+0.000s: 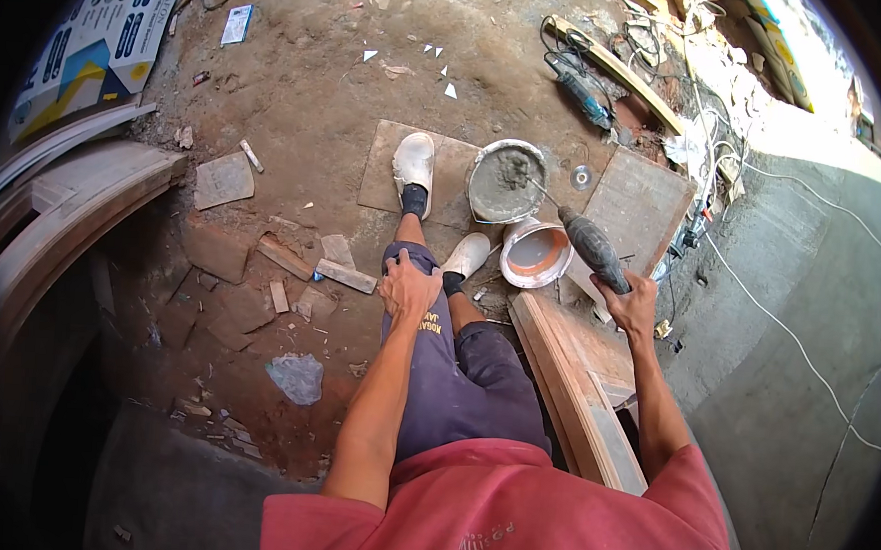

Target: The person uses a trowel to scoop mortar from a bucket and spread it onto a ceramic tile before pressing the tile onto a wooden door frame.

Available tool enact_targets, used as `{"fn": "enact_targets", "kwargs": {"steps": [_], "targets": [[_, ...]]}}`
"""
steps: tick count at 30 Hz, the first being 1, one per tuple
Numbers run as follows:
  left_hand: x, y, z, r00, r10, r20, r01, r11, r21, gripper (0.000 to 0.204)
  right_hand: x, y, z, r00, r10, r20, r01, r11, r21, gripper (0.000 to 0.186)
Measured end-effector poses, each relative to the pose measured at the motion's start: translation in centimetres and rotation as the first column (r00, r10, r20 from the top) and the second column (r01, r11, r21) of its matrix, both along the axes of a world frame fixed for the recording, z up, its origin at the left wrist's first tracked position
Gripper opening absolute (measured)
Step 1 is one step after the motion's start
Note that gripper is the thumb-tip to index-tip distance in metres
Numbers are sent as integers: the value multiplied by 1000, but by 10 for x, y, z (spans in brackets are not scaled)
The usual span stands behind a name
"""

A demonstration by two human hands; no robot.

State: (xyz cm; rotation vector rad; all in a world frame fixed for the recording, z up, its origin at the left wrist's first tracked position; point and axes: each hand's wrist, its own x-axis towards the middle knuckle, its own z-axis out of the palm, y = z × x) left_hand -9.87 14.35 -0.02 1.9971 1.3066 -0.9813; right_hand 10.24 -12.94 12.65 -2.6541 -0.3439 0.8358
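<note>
My right hand (630, 303) is wrapped round the rear end of a dark power drill (593, 245). From the drill a thin metal rod (544, 193) slants down into a round bucket (474, 209) of wet grey mortar (507, 167); the rod's tip is hidden in the mix. My left hand (410, 289) rests on my left knee, fingers spread over the dark shorts, holding nothing. Right beside the mortar bucket, a white bucket (510, 271) with an orange inside contains greyish liquid.
A teal angle grinder (581, 95) lies near a wooden plank (620, 75), with a loose disc (581, 177) nearby. Tiles (631, 210), wooden frames (554, 381) and broken bricks (215, 250) surround my feet. Cables (779, 318) cross the grey floor at right.
</note>
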Motion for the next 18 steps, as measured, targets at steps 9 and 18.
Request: {"fn": "enact_targets", "kwargs": {"steps": [9, 18], "targets": [[5, -6, -1, 999, -32, 33, 32, 999, 6, 74, 35, 10, -89, 994, -98, -48, 98, 995, 3, 35], [1, 1, -1, 1000, -5, -26, 5, 1000, 15, 75, -14, 19, 3, 995, -49, -87, 48, 999, -21, 35]]}}
